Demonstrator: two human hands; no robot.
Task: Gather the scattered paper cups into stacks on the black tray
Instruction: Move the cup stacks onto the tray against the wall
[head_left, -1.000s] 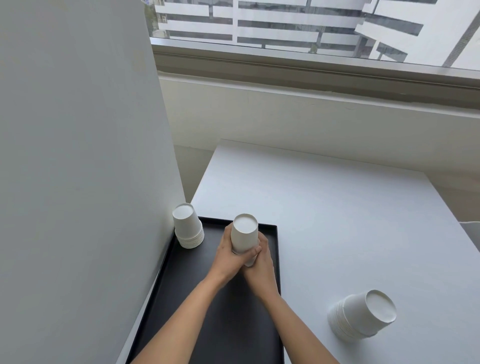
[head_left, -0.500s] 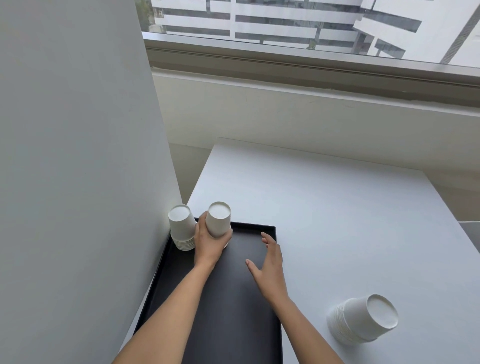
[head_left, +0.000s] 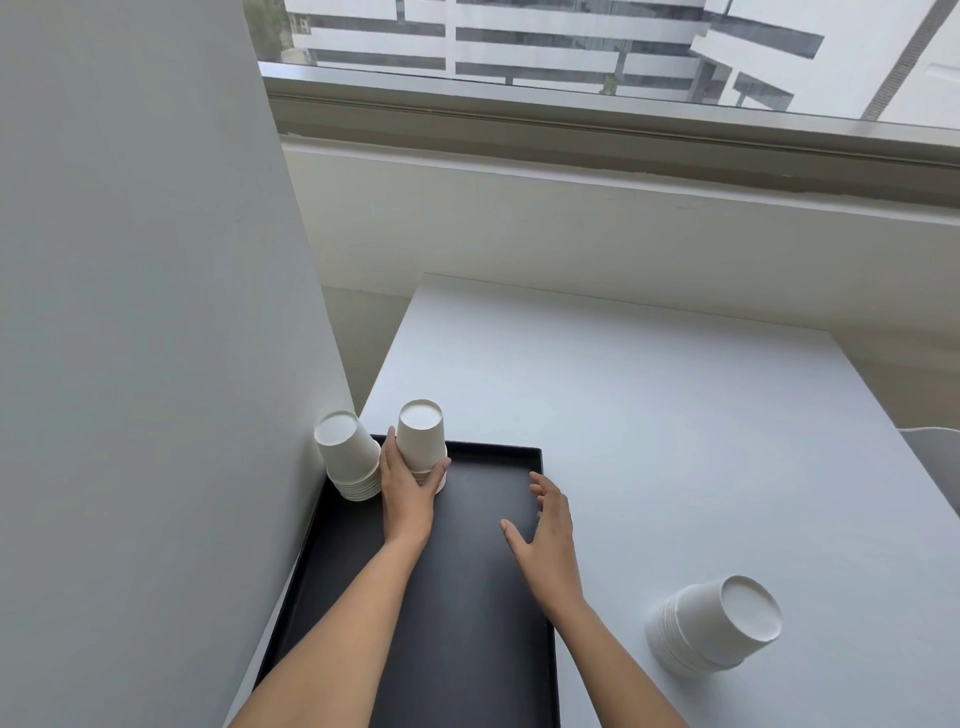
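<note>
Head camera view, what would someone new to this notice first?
The left hand grips an upside-down stack of white paper cups at the far end of the black rectangular tray, beside a second white cup stack in the tray's far left corner by the wall. A third white cup stack sits off the tray on the white table, right of the open right hand.

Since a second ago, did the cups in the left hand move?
Yes. The held cup stack moved left along the far edge of the black tray, ending beside the corner stack.
</note>
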